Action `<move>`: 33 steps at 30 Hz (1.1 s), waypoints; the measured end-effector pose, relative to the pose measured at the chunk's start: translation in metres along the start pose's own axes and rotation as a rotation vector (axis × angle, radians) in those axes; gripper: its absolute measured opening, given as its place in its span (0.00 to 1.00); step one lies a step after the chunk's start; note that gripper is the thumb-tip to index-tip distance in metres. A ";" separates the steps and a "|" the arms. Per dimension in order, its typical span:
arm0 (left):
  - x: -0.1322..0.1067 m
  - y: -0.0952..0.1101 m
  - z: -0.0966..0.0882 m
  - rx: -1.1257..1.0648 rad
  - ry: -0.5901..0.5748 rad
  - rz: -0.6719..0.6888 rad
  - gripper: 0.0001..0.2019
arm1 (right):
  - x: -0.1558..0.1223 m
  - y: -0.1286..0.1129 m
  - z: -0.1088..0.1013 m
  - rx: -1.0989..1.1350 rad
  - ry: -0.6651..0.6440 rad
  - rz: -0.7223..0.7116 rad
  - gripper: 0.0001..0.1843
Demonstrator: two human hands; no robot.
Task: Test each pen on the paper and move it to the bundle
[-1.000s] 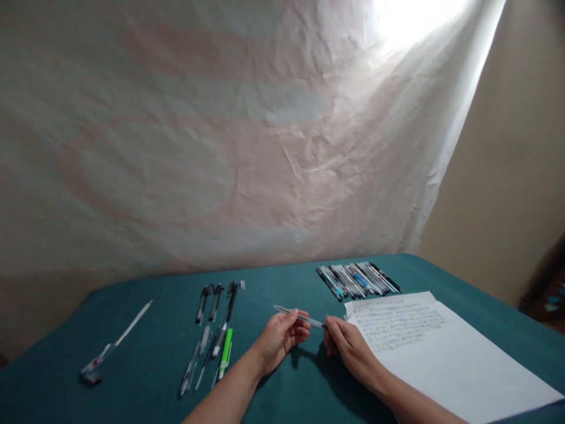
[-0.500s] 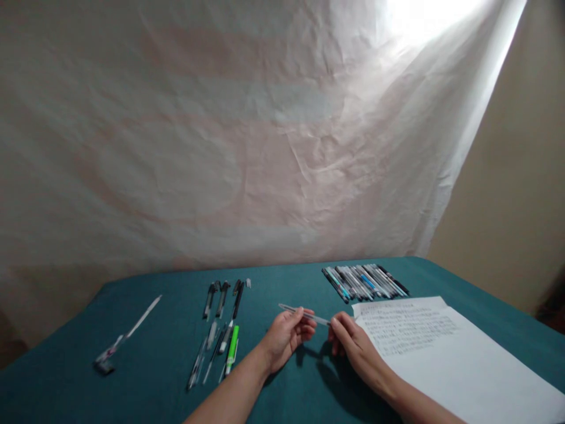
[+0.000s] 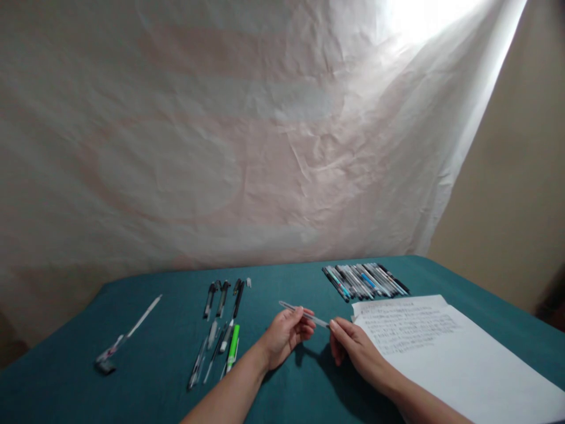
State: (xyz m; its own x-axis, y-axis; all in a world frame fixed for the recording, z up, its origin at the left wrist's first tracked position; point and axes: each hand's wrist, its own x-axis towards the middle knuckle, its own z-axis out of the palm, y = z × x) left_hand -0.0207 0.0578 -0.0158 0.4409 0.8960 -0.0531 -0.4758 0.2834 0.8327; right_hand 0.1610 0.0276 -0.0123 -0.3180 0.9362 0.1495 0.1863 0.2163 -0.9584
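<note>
A clear, slim pen barrel [image 3: 318, 321] is held slantwise above the cloth between my two hands. My left hand [image 3: 289, 334] pinches it near its far left end, thumb on top, the other fingers curled loosely below. At its right end, the thumb and forefinger of my right hand [image 3: 348, 341] are closed on the tip, which they hide. Left of my hands lie pen parts: a bright green pen or highlighter [image 3: 233, 347], a clear barrel [image 3: 196, 362], and black-capped pieces [image 3: 223, 297] farther back.
A close row of pens [image 3: 365, 281] lies at the back right. White paper sheets [image 3: 459, 365] with handwriting cover the right side. A thin white strip and small dark-ended pieces [image 3: 106, 362] lie far left on the green cloth [image 3: 150, 383]. A pale sheet [image 3: 247, 147] hangs behind.
Both hands keep hold of the pen barrel in nearly the same place. The right hand's fingers have shifted slightly at the barrel's right end.
</note>
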 end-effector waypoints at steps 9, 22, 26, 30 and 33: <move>-0.002 0.002 0.009 -0.123 0.070 -0.045 0.11 | -0.005 -0.010 0.002 0.008 0.056 -0.090 0.19; -0.007 -0.017 0.035 -0.002 -0.092 -0.162 0.11 | -0.008 -0.018 -0.008 -0.339 -0.043 -0.367 0.19; -0.010 -0.020 0.046 0.321 -0.146 -0.077 0.18 | 0.001 -0.031 -0.028 -0.393 0.093 -0.383 0.16; -0.023 -0.018 0.062 0.821 -0.215 0.127 0.18 | 0.005 -0.039 -0.065 -0.429 0.362 -0.258 0.14; -0.033 -0.015 0.070 1.104 -0.289 0.267 0.13 | -0.002 -0.026 -0.098 -0.362 0.448 -0.141 0.14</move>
State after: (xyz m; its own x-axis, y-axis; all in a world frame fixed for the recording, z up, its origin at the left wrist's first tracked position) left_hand 0.0249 -0.0003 0.0118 0.6508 0.7312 0.2044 0.2773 -0.4796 0.8325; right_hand 0.2478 0.0471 0.0366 0.0463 0.9001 0.4331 0.5009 0.3543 -0.7897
